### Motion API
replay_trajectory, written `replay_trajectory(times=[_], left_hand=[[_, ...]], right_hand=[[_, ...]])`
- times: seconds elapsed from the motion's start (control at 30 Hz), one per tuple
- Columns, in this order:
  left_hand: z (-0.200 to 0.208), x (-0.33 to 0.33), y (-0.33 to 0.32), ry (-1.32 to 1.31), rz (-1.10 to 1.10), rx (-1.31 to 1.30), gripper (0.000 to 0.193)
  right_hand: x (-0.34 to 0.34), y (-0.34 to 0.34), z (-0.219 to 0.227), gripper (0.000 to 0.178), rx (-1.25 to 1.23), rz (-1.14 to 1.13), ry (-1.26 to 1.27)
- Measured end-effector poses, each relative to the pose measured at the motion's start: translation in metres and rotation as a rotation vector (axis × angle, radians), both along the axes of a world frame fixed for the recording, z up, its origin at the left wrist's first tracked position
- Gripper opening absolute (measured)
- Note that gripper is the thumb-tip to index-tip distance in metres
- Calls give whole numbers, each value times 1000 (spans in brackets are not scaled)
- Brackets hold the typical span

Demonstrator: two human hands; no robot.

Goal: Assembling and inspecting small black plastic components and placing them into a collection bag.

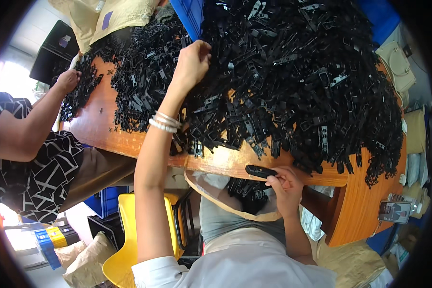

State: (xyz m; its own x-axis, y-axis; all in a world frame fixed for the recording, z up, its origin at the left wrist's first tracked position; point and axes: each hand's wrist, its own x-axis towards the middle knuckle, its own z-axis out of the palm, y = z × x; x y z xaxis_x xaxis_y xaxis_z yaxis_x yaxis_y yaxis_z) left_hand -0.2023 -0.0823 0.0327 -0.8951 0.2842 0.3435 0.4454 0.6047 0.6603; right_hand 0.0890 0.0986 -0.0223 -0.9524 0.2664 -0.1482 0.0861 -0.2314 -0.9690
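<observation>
We see the right hand (287, 187) at the near edge of the worktop (95, 128), its grip clamped on one black clip (260, 171) by the right end, so that the rest points left. The clip shows between the big heap (297, 86) and the open bag (242, 213) in front of the lap. We see the left hand (192, 63) reaching far over the left side of that heap, just beside a blue crate (186, 17). Its fingers are curled together, but we cannot tell whether they pinch a piece or only rest among the parts.

As for how far along we are, we judge that the work is at an early or middle stage. Some dark pieces (248, 194) already lie in the bag, though the rim and the right forearm hide part of it and we cannot count them. Far more parts remain on the worktop: the big heap covers most of its middle and right, and a second heap (141, 72) spreads to the left. The held clip is not yet in the bag, so we count it as unfinished.

Farther left, we see a co-worker's hand (69, 80) at a smaller heap (81, 93); whether it holds a piece is too small to tell.
</observation>
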Motion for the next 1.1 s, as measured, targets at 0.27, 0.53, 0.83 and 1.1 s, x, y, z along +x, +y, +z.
replay_trajectory(times=[0.27, 0.53, 0.83, 1.1], left_hand=[[-9, -68, 42, 40, 89, -594, 21], [-16, -74, 73, 236, 154, -785, 14], [-27, -64, 70, 308, 184, -874, 14], [-5, -31, 29, 528, 296, -402, 29]], right_hand=[[-6, -1, 6, 16, 210, 61, 14], [-6, -2, 8, 17, 278, 68, -5], [-7, -4, 6, 16, 334, 68, 12], [-7, -3, 5, 15, 332, 69, 57]])
